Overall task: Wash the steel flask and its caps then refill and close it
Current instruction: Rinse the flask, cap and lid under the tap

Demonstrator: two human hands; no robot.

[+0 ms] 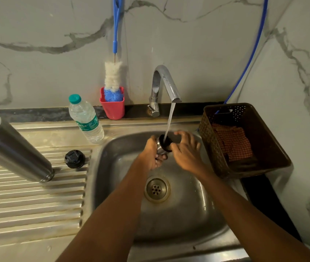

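Over the sink basin (pixel 203 210) my left hand (pixel 151 154) grips a steel cup-shaped cap (pixel 162 149) with a dark inside, its mouth turned up under the running tap (pixel 166 84). My right hand (pixel 185 150) rests its fingers on the cap's rim, thumb at the dark edge. The steel flask (pixel 12 148) stands upside down on the ribbed drainboard at the left. Beside the flask, on the drainboard, lies the black inner cap (pixel 74 158).
A plastic water bottle (pixel 86 120) with a green cap stands at the sink's back left. A red holder (pixel 112 105) with a bottle brush sits against the wall. A brown basket (pixel 244 140) with a checked cloth stands right of the basin.
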